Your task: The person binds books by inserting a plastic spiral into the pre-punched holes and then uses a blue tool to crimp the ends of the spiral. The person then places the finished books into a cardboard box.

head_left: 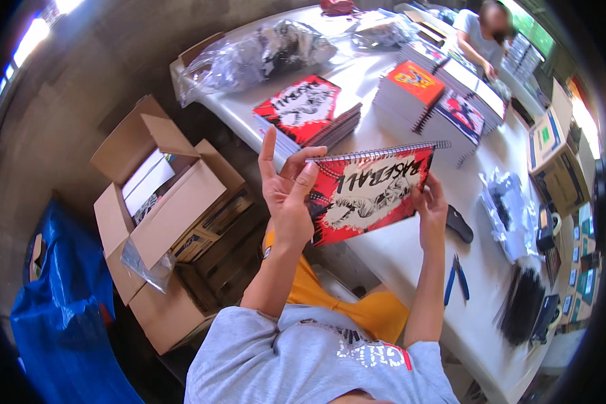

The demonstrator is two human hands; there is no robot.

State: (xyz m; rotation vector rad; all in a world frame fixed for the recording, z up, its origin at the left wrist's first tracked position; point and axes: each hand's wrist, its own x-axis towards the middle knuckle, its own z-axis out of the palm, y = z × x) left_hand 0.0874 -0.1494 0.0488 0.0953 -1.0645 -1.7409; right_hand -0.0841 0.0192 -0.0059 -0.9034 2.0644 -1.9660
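While both forearms come up from the bottom, the left hand point(287, 195) grips the left edge of a red spiral-bound notebook point(370, 192) with fingers partly spread, and the right hand point(431, 205) pinches its right edge. It's held up above the white table point(411, 252). Blue pliers point(456, 277) lie just right, and more notebook stacks point(310, 111) sit farther back.

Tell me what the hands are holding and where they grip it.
A red spiral notebook, held up by its two short edges: left hand at one side, right hand at the other.
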